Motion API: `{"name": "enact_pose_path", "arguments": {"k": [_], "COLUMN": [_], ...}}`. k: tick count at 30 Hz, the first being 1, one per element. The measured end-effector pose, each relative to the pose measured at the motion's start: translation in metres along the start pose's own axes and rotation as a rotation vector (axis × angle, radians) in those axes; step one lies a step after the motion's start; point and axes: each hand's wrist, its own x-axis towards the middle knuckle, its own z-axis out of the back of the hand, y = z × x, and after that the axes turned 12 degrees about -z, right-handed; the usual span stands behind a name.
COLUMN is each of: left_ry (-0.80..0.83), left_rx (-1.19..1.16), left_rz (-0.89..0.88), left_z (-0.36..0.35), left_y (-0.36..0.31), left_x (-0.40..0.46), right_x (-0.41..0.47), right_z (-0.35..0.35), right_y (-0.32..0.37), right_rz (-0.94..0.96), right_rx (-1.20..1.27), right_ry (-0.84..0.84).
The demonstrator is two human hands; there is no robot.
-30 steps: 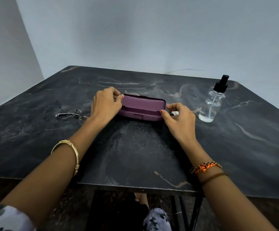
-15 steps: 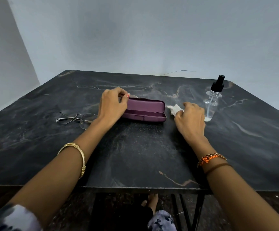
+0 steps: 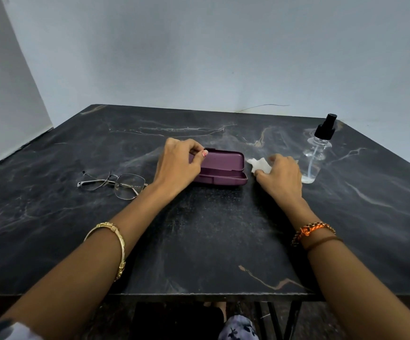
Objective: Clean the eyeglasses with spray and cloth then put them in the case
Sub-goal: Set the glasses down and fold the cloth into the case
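Note:
A purple eyeglass case (image 3: pixel 223 168) lies in the middle of the dark marble table (image 3: pixel 199 241), its lid slightly ajar. My left hand (image 3: pixel 178 163) grips the case's left end, thumb on the lid. To the case's right lies a crumpled white cloth (image 3: pixel 260 164), and my right hand (image 3: pixel 281 176) is closed on it. Thin metal-framed eyeglasses (image 3: pixel 118 184) rest folded on the table left of my left wrist. A clear spray bottle (image 3: pixel 315 158) with a black nozzle stands upright just right of my right hand.
The table's near edge (image 3: pixel 199 294) runs across the bottom, with metal legs and my foot below. Pale walls (image 3: pixel 199 57) close off the back and left sides. A thin wire (image 3: pixel 262 106) lies along the far edge.
My right hand left the case's right end, moved right and closed on the white cloth. My left hand stayed on the case. The camera view tilted up slightly.

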Motion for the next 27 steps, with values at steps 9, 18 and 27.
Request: {"name": "enact_pose_path", "arguments": {"k": [9, 18, 27], "left_ry": [-0.034, -0.070, -0.088], "left_rx": [-0.048, -0.098, -0.365], "left_rz": [0.034, 0.085, 0.135], "left_z": [0.007, 0.011, 0.012], "left_y": [-0.007, -0.010, -0.016], "left_x": [-0.001, -0.001, 0.001], "right_x": [0.004, 0.000, -0.010], "right_z": [0.003, 0.010, 0.037], "right_y": [-0.001, 0.004, 0.045], "right_rz": [-0.071, -0.045, 0.141], "right_rx": [0.384, 0.642, 1.083], "right_ry": [-0.047, -0.098, 0.163]}}
